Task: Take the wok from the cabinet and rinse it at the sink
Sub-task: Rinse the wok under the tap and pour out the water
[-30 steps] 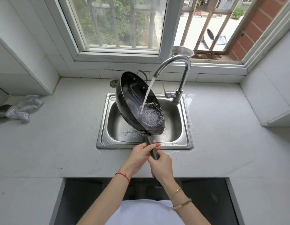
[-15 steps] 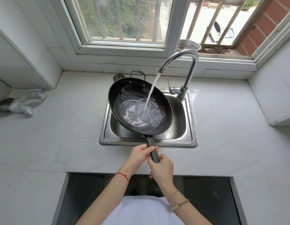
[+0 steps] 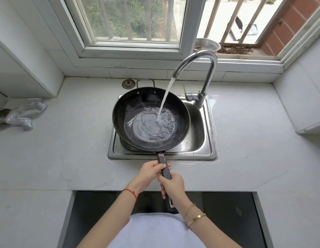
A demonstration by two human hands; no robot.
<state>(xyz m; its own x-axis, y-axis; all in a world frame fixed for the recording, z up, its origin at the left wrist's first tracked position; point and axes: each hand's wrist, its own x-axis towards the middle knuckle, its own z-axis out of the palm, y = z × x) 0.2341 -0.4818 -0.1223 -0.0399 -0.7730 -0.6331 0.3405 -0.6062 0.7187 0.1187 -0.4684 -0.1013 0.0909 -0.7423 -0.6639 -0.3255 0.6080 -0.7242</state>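
Observation:
A black wok (image 3: 130,108) sits nearly level over the steel sink (image 3: 200,126), covering its left part. Water runs from the chrome faucet (image 3: 207,68) into the wok and pools in its bottom. The wok's long dark handle (image 3: 163,166) points toward me over the counter edge. My left hand (image 3: 149,173) grips the handle from the left. Just behind it, my right hand (image 3: 172,185) is closed around the handle's rear part. A small loop handle shows at the wok's far rim.
A silvery cloth (image 3: 21,114) lies crumpled on the white counter (image 3: 66,140) at the left. A round drain strainer (image 3: 127,84) rests behind the sink. A metal bowl (image 3: 206,45) stands on the window sill. White walls box in the counter on both sides.
The wok has swung down from a steep tilt on its side to nearly level, and water now collects inside it. Both hands have kept their hold on the handle.

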